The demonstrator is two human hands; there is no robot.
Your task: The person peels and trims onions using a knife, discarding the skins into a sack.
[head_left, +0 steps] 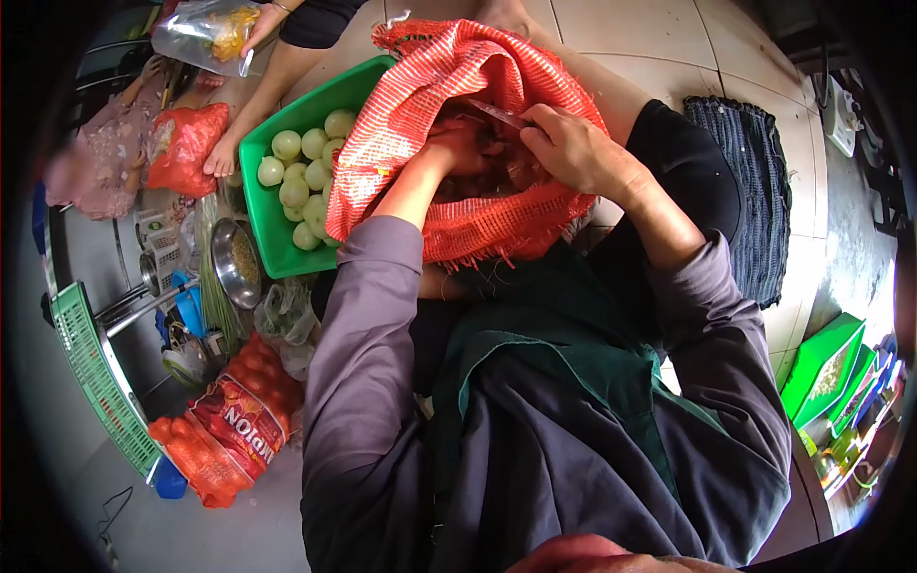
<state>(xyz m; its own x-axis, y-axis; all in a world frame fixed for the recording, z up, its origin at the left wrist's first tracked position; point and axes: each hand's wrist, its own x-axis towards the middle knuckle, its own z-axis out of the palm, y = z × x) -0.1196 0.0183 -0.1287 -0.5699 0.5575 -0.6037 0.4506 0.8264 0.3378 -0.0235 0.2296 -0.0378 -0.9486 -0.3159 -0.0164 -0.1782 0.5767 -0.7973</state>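
A red mesh sack (435, 81) lies open over the legs, its mouth folded back. My left hand (457, 148) reaches into the shadowed mouth with its fingers curled; what they hold is too dark to make out. My right hand (578, 153), at the sack's right side, is closed on a knife (499, 116) whose blade points left, over the opening and close to the left hand's fingers. Loose dark pieces in the sack are hard to identify. Against the sack's left side stands a green basin (256, 205) with several pale peeled onions (296, 194).
At upper left, another person's hand (263, 27) holds a clear plastic bag (201, 38). Below are a red bag (186, 143), a metal bowl (229, 277) and a full mesh onion sack (234, 420). A dark woven mat (740, 191) lies right. Green trays (821, 368) stand lower right.
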